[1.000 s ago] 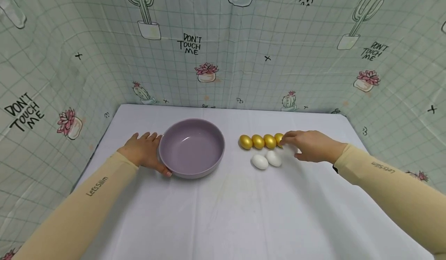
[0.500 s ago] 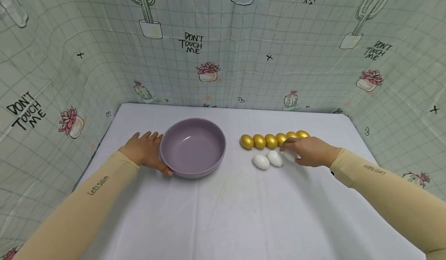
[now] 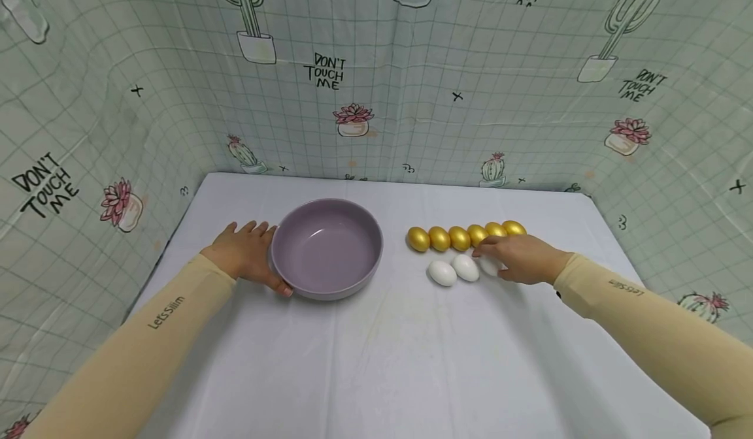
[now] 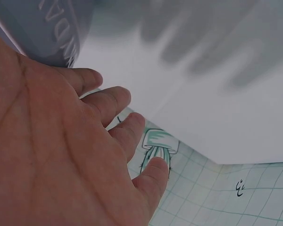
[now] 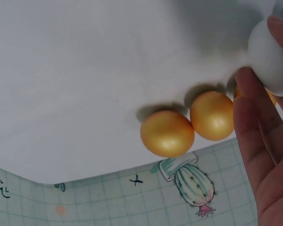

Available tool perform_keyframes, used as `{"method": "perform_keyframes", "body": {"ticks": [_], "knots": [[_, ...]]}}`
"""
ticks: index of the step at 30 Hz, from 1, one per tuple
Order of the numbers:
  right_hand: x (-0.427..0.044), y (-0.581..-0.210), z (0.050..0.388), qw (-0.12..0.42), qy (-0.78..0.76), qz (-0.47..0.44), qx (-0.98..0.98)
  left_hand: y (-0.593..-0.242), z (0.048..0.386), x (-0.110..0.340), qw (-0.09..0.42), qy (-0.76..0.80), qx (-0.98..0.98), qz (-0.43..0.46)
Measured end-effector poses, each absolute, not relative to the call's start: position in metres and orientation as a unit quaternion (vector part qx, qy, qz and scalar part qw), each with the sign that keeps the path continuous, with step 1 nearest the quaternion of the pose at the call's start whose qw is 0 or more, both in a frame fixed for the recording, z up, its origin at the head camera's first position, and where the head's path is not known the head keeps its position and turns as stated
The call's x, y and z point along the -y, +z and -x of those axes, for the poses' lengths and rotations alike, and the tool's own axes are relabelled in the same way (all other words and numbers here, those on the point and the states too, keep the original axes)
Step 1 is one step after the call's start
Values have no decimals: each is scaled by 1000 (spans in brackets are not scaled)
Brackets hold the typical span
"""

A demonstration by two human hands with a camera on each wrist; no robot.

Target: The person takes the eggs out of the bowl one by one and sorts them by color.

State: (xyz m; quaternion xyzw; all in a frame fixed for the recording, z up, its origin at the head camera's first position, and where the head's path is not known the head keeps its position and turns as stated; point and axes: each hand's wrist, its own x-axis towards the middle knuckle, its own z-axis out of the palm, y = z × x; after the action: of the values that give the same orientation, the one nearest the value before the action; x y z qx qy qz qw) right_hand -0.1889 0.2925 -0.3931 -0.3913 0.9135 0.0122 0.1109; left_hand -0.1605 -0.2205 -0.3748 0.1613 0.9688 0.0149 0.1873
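A mauve bowl (image 3: 326, 249) stands on the white table, left of the middle. My left hand (image 3: 247, 256) rests against its left side with the fingers spread; in the left wrist view those fingers (image 4: 108, 103) lie beside the bowl's lettered wall (image 4: 68, 28). To the right, my right hand (image 3: 523, 259) pinches a white egg (image 3: 489, 266) between thumb and fingers, as the right wrist view shows with the white egg (image 5: 272, 59). Immediately left of it lie two other white eggs (image 3: 465, 268). Behind them runs a row of several gold eggs (image 3: 459, 238).
A cloth printed with cacti (image 3: 400, 73) hangs around the back and sides of the table (image 3: 376, 360). The gold eggs (image 5: 167, 134) sit close to one another behind the right hand.
My right hand has come down toward the near side, uncovering the right end of the gold row. The white egg in it now shows beside the other two. The left hand stays by the bowl.
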Motion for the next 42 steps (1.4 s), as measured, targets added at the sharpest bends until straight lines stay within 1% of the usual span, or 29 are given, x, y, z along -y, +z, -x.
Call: {"method": "perform_keyframes", "body": {"ticks": [6,23,29,37,42], "knots": [[-291,-398,189,104,12,400,-911,-374,160,219,187,15,-969,-163],[-290,-402,187,114,24,395,-911,-375,160,219,196,23,-967,-161],[-290,-397,185,120,26,380,-917,-377,161,221,198,25,-967,-158],[-295,-386,178,122,13,339,-933,-375,159,222,198,18,-967,-161],[-304,-383,167,109,-1,321,-941,-378,157,228,203,11,-966,-162]]}}
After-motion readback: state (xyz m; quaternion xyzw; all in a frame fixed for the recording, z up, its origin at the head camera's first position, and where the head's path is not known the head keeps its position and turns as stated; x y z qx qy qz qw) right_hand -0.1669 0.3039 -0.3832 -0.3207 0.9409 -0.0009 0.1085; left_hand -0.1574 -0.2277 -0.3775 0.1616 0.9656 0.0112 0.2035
